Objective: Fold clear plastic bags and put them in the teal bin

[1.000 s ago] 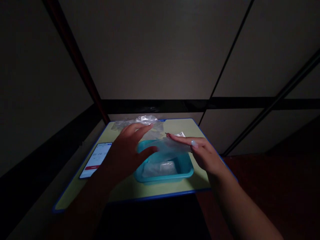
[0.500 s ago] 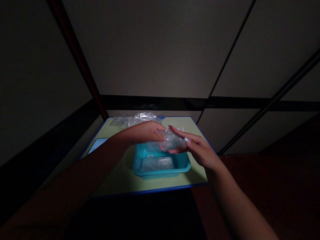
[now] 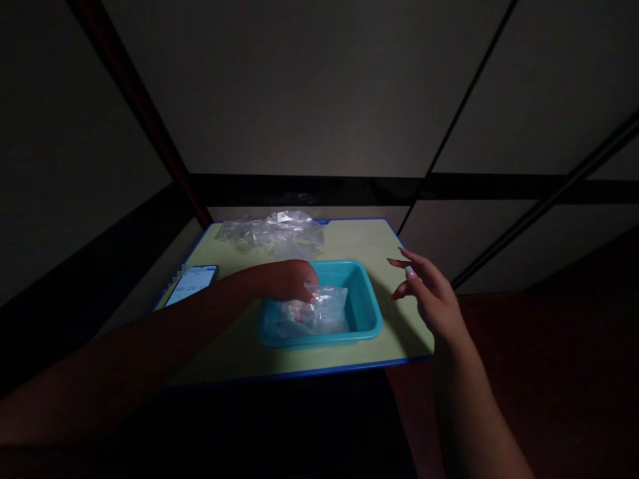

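Note:
My left hand (image 3: 294, 283) reaches over the left side of a turquoise plastic basin (image 3: 369, 309). Its thumb and fingers are closed on a folded clear plastic bag (image 3: 329, 303), which is inside the basin. More clear plastic lies beneath on the basin floor; where one piece ends and the other starts I cannot make out. My right hand (image 3: 426, 286) hovers off the basin's right side, fingers apart, holding nothing.
Crumpled clear plastic bags (image 3: 279, 233) lie at the back left of the small yellow table (image 3: 359, 233), which has a blue edge. A phone (image 3: 194, 283) with a lit screen rests at the left, partly behind my left forearm. Cabinet panels (image 3: 299, 100) stand behind.
My left hand has lowered the plastic bag into the basin. My right hand has let go of it and moved away to the right, its fingers spreading.

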The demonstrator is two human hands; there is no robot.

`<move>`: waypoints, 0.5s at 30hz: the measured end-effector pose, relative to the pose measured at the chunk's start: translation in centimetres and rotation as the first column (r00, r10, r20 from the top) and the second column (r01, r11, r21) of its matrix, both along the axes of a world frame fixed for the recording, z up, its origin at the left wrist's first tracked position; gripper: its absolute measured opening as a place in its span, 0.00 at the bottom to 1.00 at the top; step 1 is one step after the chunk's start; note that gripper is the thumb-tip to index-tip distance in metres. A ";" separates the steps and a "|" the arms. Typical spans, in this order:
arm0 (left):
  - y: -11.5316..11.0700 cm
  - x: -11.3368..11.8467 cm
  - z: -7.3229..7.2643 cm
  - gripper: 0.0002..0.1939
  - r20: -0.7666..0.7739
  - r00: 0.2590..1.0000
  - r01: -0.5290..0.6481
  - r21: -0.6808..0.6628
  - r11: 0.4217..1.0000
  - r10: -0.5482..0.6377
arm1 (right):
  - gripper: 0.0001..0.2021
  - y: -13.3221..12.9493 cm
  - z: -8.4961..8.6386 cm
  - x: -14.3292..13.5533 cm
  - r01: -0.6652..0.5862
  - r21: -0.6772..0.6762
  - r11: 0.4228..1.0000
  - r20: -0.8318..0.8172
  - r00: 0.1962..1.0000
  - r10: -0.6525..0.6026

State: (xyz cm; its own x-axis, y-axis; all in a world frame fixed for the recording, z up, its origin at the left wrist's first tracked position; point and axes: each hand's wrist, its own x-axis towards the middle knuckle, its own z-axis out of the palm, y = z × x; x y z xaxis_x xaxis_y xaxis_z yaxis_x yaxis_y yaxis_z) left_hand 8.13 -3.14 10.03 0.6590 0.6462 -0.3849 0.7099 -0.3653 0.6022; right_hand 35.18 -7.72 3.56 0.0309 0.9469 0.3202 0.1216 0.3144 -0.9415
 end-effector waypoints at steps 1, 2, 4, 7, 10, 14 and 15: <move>0.0 0.3 -0.2 0.07 -0.022 1.000 0.000 -0.002 1.000 0.000 | 0.21 0.2 -0.9 0.4 0.066 -0.013 0.998 -0.004 0.998 -0.066; -0.1 0.6 -0.5 0.06 -0.036 0.999 -0.005 -0.008 1.000 0.005 | 0.21 0.4 -1.8 0.8 0.108 -0.024 0.994 -0.009 0.994 -0.108; -0.3 1.0 -0.8 0.05 -0.045 0.999 -0.023 -0.019 1.000 0.023 | 0.20 0.7 -3.3 1.1 0.163 -0.051 0.985 -0.021 0.986 -0.165; -0.4 1.1 -1.1 0.05 -0.047 0.998 -0.038 -0.014 0.999 0.038 | 0.18 0.5 -4.1 1.0 0.211 -0.074 0.975 -0.036 0.976 -0.214; -0.3 1.0 -1.3 0.07 -0.079 0.997 0.003 0.001 1.000 -0.003 | 0.15 -0.3 -2.5 0.6 0.222 0.034 0.974 -0.033 0.975 -0.221; 0.0 1.0 -1.8 0.05 -0.151 0.988 -0.007 0.047 0.999 0.014 | 0.10 -1.3 3.1 -0.8 -0.070 0.192 0.979 0.220 0.975 0.027; 0.0 1.0 -2.0 0.04 -0.167 0.986 -0.021 0.050 0.999 0.029 | 0.11 -1.2 4.5 -1.4 -0.242 0.165 0.956 0.324 0.929 0.180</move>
State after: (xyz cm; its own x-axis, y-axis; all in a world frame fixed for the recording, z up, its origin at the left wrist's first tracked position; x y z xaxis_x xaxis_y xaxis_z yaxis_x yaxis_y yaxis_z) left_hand 9.14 -3.14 8.06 0.5711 0.6819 -0.4570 0.8086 -0.3714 0.4563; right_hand 33.82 -8.93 8.09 -0.2904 0.8365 0.4647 0.3002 0.5407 -0.7858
